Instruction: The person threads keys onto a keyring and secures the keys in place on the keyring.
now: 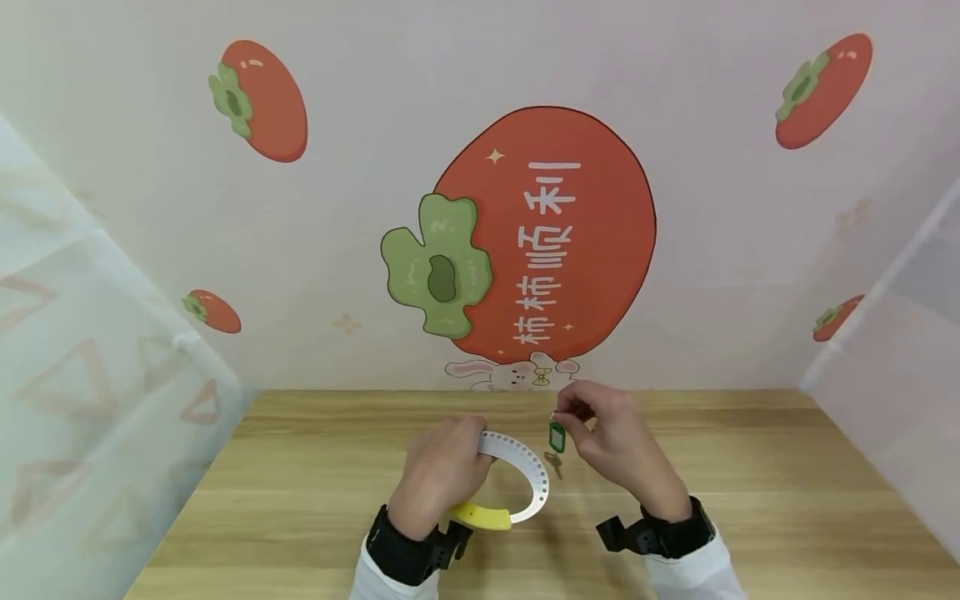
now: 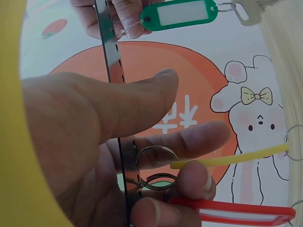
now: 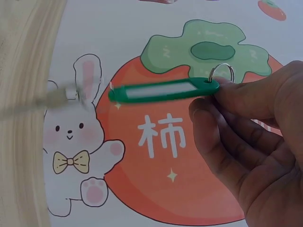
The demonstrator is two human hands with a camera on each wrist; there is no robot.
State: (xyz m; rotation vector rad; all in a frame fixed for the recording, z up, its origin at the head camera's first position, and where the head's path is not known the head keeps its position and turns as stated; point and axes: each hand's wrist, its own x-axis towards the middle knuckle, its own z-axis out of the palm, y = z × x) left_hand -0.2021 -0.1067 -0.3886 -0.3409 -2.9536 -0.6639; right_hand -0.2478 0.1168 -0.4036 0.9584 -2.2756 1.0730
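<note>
My left hand (image 1: 447, 462) grips a curved metal band (image 1: 521, 458) with a row of holes and a yellow handle (image 1: 483, 517), together forming a large hoop. In the left wrist view, a yellow key tag (image 2: 236, 156) and a red key tag (image 2: 246, 213) lie by the fingers, with split rings (image 2: 158, 149) at the band. My right hand (image 1: 615, 433) pinches the small split ring (image 3: 222, 71) of a green key tag (image 3: 161, 91) between thumb and finger. A key (image 1: 554, 463) dangles below that tag, blurred in the right wrist view, just right of the hoop.
Both hands are above a wooden table (image 1: 300, 500). A pale backdrop (image 1: 360, 75) printed with persimmons and a rabbit stands behind it, with light sheets (image 1: 97, 333) at the sides. Each wrist wears a black strap (image 1: 401, 546) with a camera.
</note>
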